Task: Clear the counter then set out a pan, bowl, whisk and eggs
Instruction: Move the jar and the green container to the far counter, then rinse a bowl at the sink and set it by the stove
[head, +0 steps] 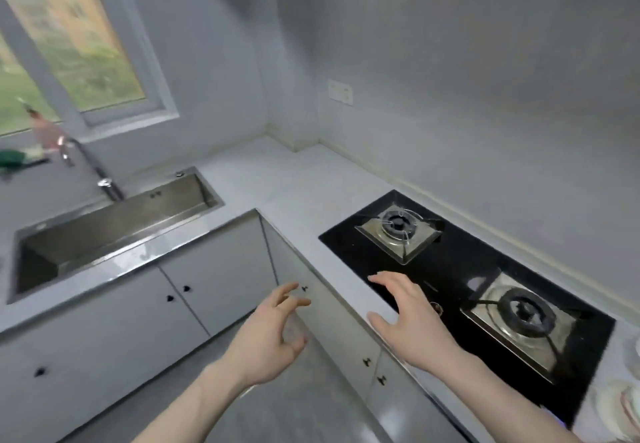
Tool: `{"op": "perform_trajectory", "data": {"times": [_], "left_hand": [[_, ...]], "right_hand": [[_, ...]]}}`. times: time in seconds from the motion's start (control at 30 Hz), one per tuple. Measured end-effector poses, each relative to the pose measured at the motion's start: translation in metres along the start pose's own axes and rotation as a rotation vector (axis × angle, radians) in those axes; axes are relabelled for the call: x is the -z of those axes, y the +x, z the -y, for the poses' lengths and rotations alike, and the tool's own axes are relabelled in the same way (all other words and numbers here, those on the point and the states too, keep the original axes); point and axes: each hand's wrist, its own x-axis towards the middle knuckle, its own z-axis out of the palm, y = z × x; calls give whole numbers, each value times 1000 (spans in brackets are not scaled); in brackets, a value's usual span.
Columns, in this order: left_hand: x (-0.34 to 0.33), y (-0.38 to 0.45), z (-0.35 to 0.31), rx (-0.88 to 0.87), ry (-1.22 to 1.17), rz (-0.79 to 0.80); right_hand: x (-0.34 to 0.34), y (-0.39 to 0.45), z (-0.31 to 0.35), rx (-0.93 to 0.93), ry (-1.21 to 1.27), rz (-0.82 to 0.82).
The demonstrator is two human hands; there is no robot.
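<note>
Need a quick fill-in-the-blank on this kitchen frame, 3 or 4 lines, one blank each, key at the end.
1. The black hob has ____ gas burners.
2. Both the left hand and the right hand hold ____.
3. The faucet stands behind the steel ____.
4. The right hand hovers over the near-left edge of the ____.

Missing words: two; nothing; sink; hob

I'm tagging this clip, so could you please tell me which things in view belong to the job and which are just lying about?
Job: counter; left hand and right hand, both holding nothing.

Lying about: stove, sink, tap, green thing by the window, pale dishes at far right, too blurred to name.
</note>
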Motion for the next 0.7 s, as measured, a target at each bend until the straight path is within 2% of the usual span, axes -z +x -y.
{"op": "perform_trajectory", "data": {"times": [0.2,0.47,0.7], "left_hand": [[115,-119,137,328,23,-289],[190,-259,268,657,4,-434],[224,-303,341,835,-14,-509]], "right_hand": [[-116,79,173,335,39,235],[-258,109,347,487,96,459],[-330,139,432,549,94,604]]}}
